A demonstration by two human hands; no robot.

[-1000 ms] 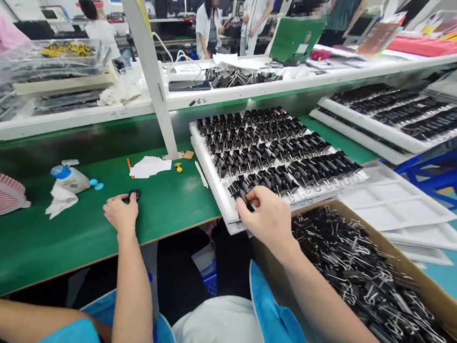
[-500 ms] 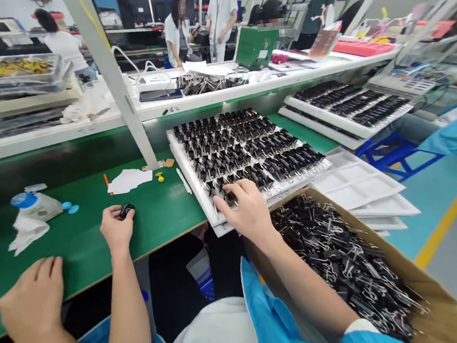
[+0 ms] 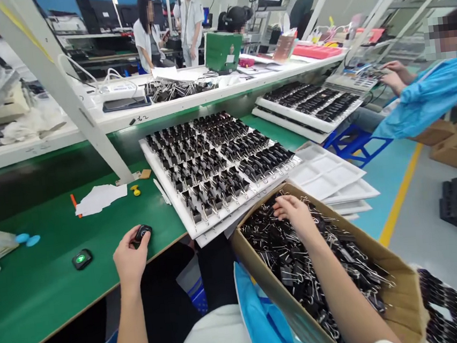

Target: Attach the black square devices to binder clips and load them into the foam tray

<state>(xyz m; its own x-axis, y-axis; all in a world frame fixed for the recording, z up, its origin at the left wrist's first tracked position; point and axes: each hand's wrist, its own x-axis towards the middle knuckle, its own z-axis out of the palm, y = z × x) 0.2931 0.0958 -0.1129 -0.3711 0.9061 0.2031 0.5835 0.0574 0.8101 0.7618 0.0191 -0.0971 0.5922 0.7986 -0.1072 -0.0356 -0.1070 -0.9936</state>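
Observation:
My left hand pinches a small black device with a rounded face between thumb and fingers, just above the green tabletop near its front edge. My right hand reaches over the cardboard box of loose black binder clips. Its fingers are closed at a binder clip at the box's far end; the fingertips partly hide it. Left of the box, a white tray holds rows of upright binder clips. A second black device with a green light lies on the tabletop.
Stacked white trays lie behind the box. More filled trays stand farther right, near a person in a blue sleeve. A slanted white post rises from the bench. Paper and a yellow piece lie there.
My right hand has moved from the tray's front corner to the clips in the box. Another hand at the far left has gone out of view; the green-lit device now shows. The view has turned right.

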